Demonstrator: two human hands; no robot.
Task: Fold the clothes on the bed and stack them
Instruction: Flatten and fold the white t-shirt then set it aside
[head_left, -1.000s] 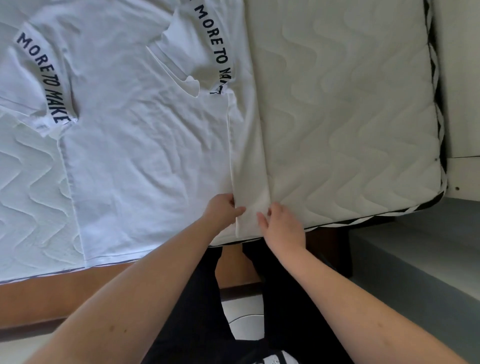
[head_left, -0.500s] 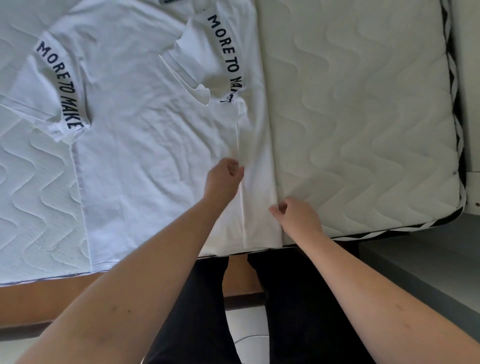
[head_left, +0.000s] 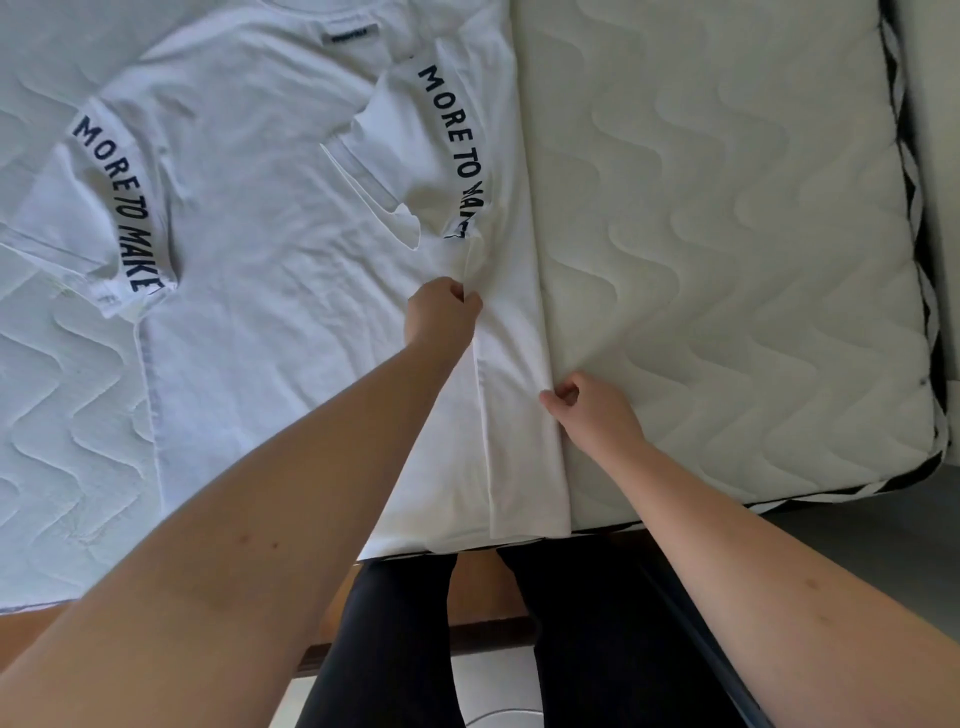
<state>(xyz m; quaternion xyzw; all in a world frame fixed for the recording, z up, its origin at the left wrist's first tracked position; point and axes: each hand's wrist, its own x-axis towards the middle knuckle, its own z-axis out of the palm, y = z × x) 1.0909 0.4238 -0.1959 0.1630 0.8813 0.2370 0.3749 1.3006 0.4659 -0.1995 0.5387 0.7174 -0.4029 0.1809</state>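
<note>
A white T-shirt lies flat on the quilted mattress, back side up, with black "MORE TO MAKE" lettering on both sleeves. Its right side is folded inward in a narrow strip, and the right sleeve lies over the body. My left hand pinches the inner edge of that folded strip near the middle of the shirt. My right hand pinches the outer folded edge lower down, at the shirt's right side.
The mattress edge with a black-and-white trim runs down the right and along the near side. A wooden bed frame shows below the mattress. My legs in black trousers stand against the frame. Bare mattress lies right of the shirt.
Both hands have slid up the folded strip from the hem toward the sleeve, the left hand further than the right. The view has shifted so more of the shirt's collar shows.
</note>
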